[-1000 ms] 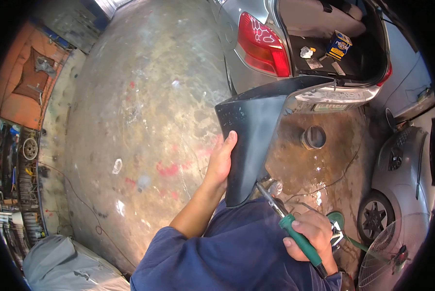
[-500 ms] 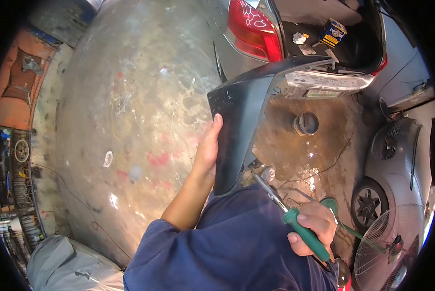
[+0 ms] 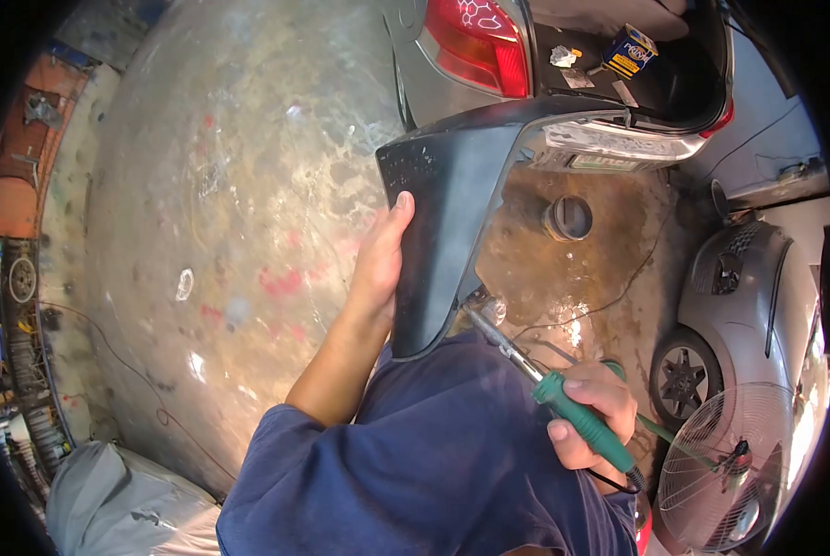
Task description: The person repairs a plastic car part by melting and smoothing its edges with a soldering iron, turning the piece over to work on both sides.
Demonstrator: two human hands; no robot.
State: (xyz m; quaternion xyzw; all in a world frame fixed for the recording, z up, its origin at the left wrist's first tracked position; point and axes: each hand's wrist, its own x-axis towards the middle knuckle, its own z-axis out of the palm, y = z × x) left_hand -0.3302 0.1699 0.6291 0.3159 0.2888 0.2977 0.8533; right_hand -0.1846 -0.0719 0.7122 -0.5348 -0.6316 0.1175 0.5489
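Our 2 hands are both busy here: the left hand (image 3: 378, 264) has the dark panel (image 3: 443, 218) pinched at its side edge, thumb on the outer face and fingers mostly out of sight behind, while the right hand (image 3: 600, 408) is wrapped around the green-handled tool (image 3: 563, 400), thumb and fingers closed on the grip. Looks to us like the step is tip work on the panel's lower inner edge, since the metal tip sits right by it; can't tell if they're actually touching. We'd say the next move calls for a steady left hold and a slow, careful right wrist, tip clear of our fingers and shirt (image 3: 415, 435). The panel's lower end is by our shirt, to the right of the left hand and ahead of the right one, and its upper part reaches toward the silver car (image 3: 651, 144).
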